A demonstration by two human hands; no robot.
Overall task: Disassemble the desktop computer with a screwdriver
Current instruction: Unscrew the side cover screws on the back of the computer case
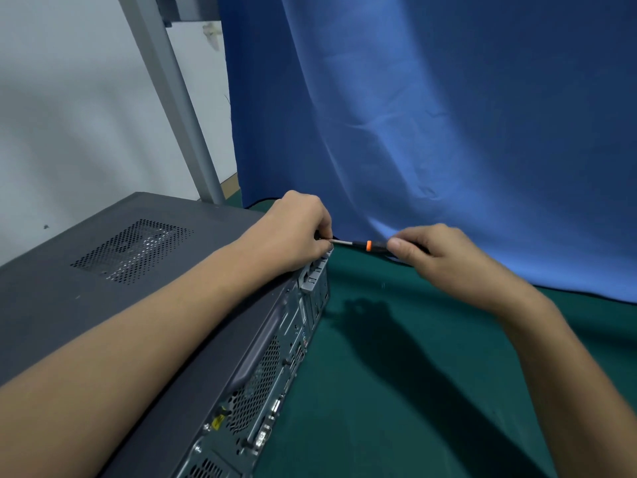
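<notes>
At left on the green-covered surface [396,391], the desktop computer [138,270] lay flat, with its rear panel [275,374] facing right. The left hand [296,232] rested on the case's far rear corner, grip closed on the tip end of the screwdriver [365,244]. The right hand [434,257] had its grip clamped round the black handle, behind the orange ring. The tool was held level, pointing left at that corner. A blue curtain [413,115] hung behind.

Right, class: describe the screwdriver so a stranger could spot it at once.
Find the dark grey desktop computer case on the green cloth. At its far rear corner a slim screwdriver points level at the case. Only it has an orange ring.
</notes>
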